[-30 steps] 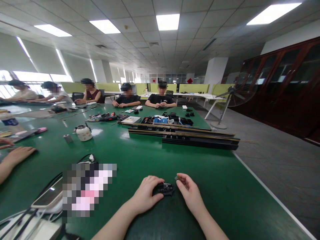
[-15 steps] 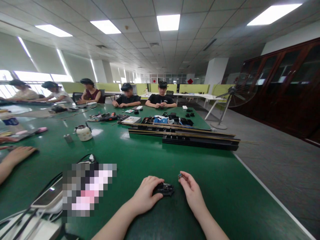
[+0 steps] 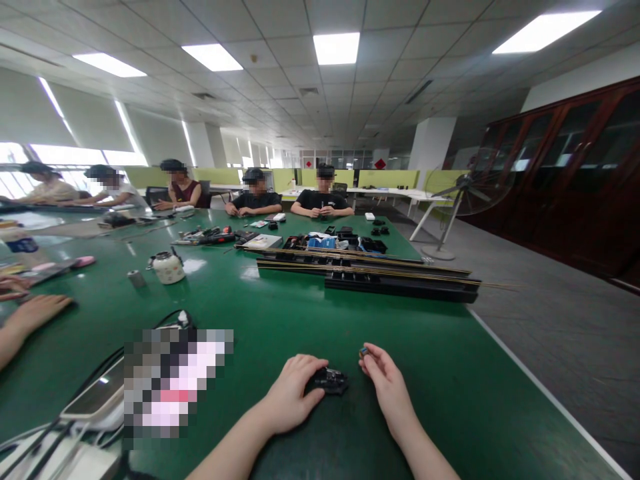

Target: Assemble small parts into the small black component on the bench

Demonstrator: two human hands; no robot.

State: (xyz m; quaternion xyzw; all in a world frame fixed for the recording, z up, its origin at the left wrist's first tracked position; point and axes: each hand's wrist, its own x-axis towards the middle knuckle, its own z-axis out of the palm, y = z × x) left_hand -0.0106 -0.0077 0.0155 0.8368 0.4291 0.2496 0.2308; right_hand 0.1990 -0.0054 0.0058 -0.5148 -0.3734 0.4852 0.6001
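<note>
My left hand (image 3: pixel 293 393) rests on the green table (image 3: pixel 440 373), its fingers curled around a small black part (image 3: pixel 330 381) that lies on the surface. Just to the right, my right hand (image 3: pixel 387 383) is lifted slightly and pinches a tiny dark piece (image 3: pixel 363 351) between thumb and fingertips, a little above and right of the black part.
Long black rails with thin rods (image 3: pixel 370 273) lie across the table ahead. A white pot (image 3: pixel 167 267) and a small cylinder (image 3: pixel 135 278) stand at left. Cables and a phone (image 3: pixel 95 397) lie near left. Another person's hand (image 3: pixel 30 313) rests at far left. Several people sit at the far end. A fan (image 3: pixel 463 193) stands on the floor at right.
My right hand has shifted slightly right and away from the black part, keeping the tiny piece pinched. My left hand has stayed put.
</note>
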